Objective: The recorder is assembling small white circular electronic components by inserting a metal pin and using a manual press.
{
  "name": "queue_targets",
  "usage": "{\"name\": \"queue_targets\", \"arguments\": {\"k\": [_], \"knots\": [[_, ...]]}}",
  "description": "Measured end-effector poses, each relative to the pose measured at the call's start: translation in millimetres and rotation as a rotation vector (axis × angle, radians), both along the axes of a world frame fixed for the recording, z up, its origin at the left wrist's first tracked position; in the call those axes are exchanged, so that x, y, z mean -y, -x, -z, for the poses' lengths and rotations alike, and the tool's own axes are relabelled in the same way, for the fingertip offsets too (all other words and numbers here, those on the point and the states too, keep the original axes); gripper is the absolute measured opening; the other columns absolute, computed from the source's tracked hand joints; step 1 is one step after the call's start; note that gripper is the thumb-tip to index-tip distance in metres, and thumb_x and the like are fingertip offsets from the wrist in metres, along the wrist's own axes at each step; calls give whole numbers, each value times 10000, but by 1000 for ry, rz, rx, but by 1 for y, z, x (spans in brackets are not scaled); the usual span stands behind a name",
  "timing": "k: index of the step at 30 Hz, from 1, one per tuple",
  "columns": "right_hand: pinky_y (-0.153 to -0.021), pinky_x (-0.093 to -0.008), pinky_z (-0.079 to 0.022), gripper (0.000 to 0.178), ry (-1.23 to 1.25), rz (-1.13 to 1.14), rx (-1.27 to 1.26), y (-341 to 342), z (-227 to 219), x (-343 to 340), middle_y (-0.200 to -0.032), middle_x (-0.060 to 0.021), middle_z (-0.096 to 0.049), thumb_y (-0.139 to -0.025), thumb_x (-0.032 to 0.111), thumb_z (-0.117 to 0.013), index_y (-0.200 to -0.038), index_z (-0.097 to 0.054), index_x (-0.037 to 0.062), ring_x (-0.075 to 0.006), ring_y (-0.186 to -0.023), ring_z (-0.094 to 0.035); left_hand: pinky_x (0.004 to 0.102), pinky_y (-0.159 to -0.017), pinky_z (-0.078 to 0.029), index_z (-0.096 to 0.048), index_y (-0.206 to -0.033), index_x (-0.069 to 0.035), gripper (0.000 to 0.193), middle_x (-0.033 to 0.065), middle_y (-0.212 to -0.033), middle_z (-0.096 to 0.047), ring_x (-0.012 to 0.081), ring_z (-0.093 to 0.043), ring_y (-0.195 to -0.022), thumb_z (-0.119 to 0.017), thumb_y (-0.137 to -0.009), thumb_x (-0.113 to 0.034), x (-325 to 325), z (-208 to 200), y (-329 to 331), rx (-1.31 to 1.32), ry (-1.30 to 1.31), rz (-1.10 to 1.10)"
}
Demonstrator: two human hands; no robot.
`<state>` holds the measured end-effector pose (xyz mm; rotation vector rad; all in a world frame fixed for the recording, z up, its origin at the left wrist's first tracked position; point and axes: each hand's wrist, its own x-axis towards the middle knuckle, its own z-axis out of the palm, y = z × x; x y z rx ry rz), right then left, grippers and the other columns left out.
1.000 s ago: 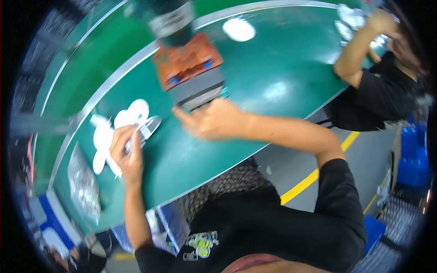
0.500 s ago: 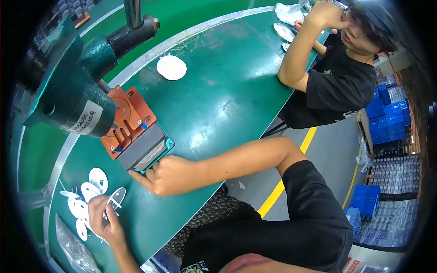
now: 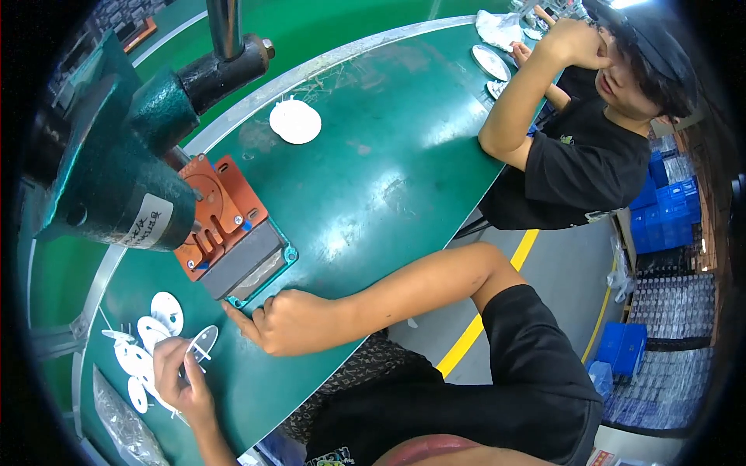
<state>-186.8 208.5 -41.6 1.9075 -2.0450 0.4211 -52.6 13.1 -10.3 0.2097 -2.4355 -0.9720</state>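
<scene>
Between the thumb and fingers of my left hand (image 3: pixel 183 380) is a thin round white disc (image 3: pixel 204 342) with small pins, tilted on edge above the table. Beside and under that hand lies a loose group of similar white discs (image 3: pixel 166 312). My right hand (image 3: pixel 291 322) rests at the near corner of a hand press's base. One of its fingers stretches out past the corner while the others curl; nothing shows in it, though its palm is hidden. The green press head (image 3: pixel 116 194) stands over an orange slotted plate (image 3: pixel 225 203) and a dark grey block (image 3: pixel 242 260).
Farther along the green table (image 3: pixel 373 179) lie two overlapping white discs (image 3: pixel 295 122). A clear plastic bag (image 3: pixel 124 419) is at the near left edge. A co-worker (image 3: pixel 583 163) sits at the right side, near more discs (image 3: pixel 490 62) and a white bag (image 3: pixel 499 29).
The whole view has shifted slightly, with the table and press a little lower in the picture. Both hands keep nearly the same poses, and the disc stays in my left hand.
</scene>
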Motion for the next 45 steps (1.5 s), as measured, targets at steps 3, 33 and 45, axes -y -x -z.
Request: {"name": "queue_targets", "arguments": {"k": [3, 33, 45], "knots": [[-372, -297, -386, 558, -24, -27, 47, -1, 0, -1, -483, -30, -526, -698, 154, -540, -1159, -576, -157, -131, -400, -514, 345, -736, -447, -616, -856, 56, 87, 139, -838, -594, 258, -564, -789, -567, -839, -14, 1, -1, 0, -4, 18, -22], [-397, -287, -401, 307, 70, -98, 332, 14, -29, -22, -541, -26, -558, -802, 169, -702, -1062, -665, 10, -159, -424, -537, 279, -681, -483, -676, -863, 37, 91, 118, -837, -656, 204, -619, -754, -650, -776, 32, -5, -18, 9, -113, 6, 31], [-547, -310, -501, 277, -76, -18, 549, 5, -38, -8, -749, -95, -690, -799, 137, -725, -1065, -682, 72, -224, -612, -671, 339, -684, -508, -686, -847, -26, 100, 94, -842, -653, 245, -626, -784, -718, -768, -78, 0, 2, 4, -262, -121, 141]]}}
